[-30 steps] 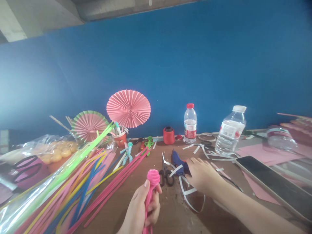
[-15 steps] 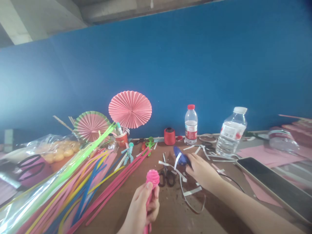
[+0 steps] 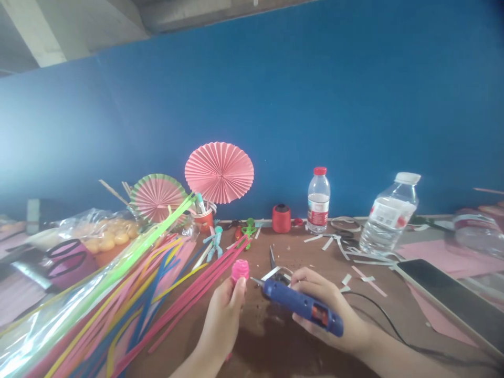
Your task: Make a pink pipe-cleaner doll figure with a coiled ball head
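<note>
"Where was the pink coil [image 3: 240, 269]?"

"In the left hand [image 3: 223, 312], its fingers closed round it, above the brown surface [image 3: 275, 349]. The blue glue gun [image 3: 291, 299] had its nozzle just beside it."

"And the right hand [image 3: 340, 310]?"

"Its fingers were wrapped round the glue gun. White paper scraps [image 3: 346, 280] littered the surface nearby."

"Count the rest for me."

"One phone [image 3: 437, 299], one red spool [image 3: 281, 219], two pleated fans: a pink one [image 3: 219, 172] and a green-edged one [image 3: 157, 197]."

"Any containers?"

"A red cup [image 3: 205, 222] held markers, a clear bag [image 3: 94, 223] held yellowish balls, and clear liquid showed in the white-capped bottle [image 3: 389, 214]."

"The room?"

"A blue wall [image 3: 283, 105] stood behind the surface, grey beams [image 3: 94, 23] above."
</note>
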A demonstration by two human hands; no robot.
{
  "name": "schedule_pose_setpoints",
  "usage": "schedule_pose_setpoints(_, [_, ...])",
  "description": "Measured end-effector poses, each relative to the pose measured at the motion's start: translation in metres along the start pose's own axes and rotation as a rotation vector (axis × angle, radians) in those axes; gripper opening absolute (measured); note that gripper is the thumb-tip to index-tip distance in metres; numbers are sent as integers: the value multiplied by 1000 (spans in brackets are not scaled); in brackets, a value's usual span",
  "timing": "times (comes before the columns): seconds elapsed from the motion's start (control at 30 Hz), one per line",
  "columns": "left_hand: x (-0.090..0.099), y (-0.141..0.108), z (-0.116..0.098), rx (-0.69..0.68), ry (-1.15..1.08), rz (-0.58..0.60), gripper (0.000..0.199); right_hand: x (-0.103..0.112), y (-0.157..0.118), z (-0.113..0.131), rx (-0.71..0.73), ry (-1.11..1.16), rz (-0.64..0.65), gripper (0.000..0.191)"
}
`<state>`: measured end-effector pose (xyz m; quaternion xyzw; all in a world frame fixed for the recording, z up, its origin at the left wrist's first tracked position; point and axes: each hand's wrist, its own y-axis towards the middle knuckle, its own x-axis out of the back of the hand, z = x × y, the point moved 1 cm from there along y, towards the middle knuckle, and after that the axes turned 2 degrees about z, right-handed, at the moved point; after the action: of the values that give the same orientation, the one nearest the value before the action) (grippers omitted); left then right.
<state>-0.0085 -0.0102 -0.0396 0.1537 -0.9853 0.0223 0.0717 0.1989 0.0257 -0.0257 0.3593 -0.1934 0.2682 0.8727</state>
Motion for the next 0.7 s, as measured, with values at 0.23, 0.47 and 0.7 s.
schedule_pose_setpoints(0.23, [-2, -5, -7, -123, 250, 44, 33, -5, 3, 5, -23, -98, 33, 14])
schedule_pose_setpoints(0.47, [-3, -9, -8, -114, 248, 81, 30, -4, 1, 4, -42, -147, 40, 14])
schedule_pose_setpoints(0.7, [-3, -9, -10, -167, 311, 89, 27, -6, 1, 3, -34, -146, 36, 13])
